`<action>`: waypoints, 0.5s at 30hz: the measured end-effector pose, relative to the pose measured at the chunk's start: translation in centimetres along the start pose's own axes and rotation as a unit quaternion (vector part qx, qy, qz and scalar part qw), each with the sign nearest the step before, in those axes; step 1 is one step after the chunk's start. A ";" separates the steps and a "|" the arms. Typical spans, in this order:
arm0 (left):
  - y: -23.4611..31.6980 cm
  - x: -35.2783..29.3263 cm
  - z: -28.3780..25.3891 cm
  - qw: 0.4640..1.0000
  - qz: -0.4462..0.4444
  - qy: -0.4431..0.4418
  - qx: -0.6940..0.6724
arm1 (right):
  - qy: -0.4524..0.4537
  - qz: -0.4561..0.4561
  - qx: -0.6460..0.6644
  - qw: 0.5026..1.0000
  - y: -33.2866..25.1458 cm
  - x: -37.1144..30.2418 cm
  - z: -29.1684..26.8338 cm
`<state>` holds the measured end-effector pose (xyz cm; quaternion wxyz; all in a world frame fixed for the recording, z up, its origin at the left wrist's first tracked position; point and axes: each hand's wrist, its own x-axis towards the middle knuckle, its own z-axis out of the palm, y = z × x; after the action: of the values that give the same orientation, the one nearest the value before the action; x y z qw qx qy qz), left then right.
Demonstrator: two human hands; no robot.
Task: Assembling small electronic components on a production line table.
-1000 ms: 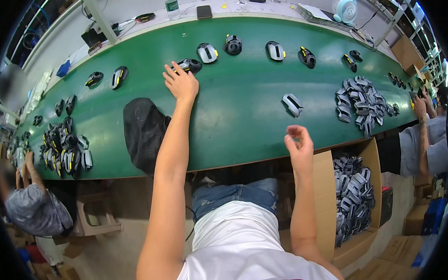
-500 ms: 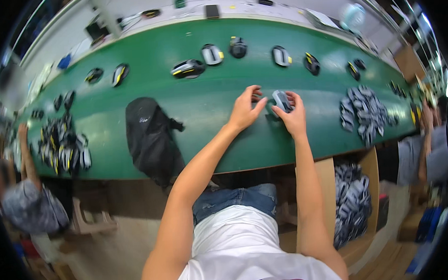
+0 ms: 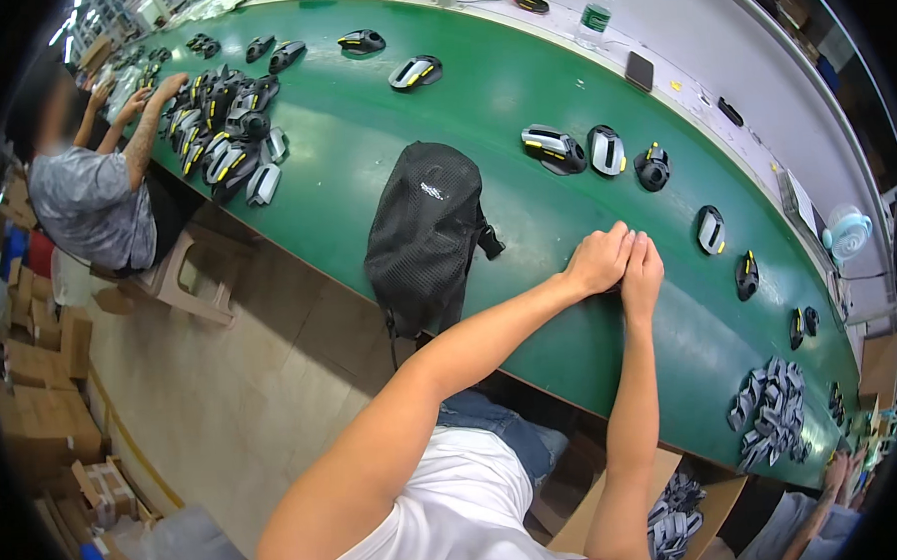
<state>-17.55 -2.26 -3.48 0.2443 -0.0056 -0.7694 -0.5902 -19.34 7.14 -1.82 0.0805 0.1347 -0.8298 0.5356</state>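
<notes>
My left hand [image 3: 600,260] and my right hand [image 3: 642,268] meet above the green table [image 3: 530,306], fingertips pressed together. Both are closed around a small grey plastic part, which they hide almost wholly; only a dark edge shows beneath them. To the left lies a black mesh bag [image 3: 426,221] with a strap and buckle. Beyond my hands sit rounded grey-and-black plastic pieces with yellow accents, among them a piece with a grey top [image 3: 606,151], a darker piece [image 3: 654,167] and a piece lying on its side [image 3: 555,148].
A heap of black-and-grey pieces [image 3: 226,120] lies far left, near a seated person [image 3: 89,196]. Grey parts [image 3: 770,411] are piled at right, close to another person's arm [image 3: 814,509]. An open carton [image 3: 714,509] of parts stands below the table edge. A bottle [image 3: 597,11] stands on the back ledge.
My hands have come together; the grey part, visible in my right hand before, is now covered. The view has swung left, so the table appears tilted.
</notes>
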 end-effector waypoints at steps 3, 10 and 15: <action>-0.2 -0.1 -0.1 1.000 -0.001 0.005 0.013 | 0.030 -0.036 -0.048 0.998 0.3 -0.3 0.3; 1.4 -0.5 1.2 0.996 -0.003 0.050 -0.068 | 0.076 -0.102 -0.033 0.991 0.1 -0.5 -0.4; 1.3 -0.7 1.4 0.995 -0.014 0.070 -0.065 | 0.087 -0.091 -0.080 0.989 0.0 -0.8 -0.1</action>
<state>-17.08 -0.44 -2.78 0.2884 0.0308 -0.7101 -0.6416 -18.58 7.34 -2.02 0.2110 0.1557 -0.8443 0.4674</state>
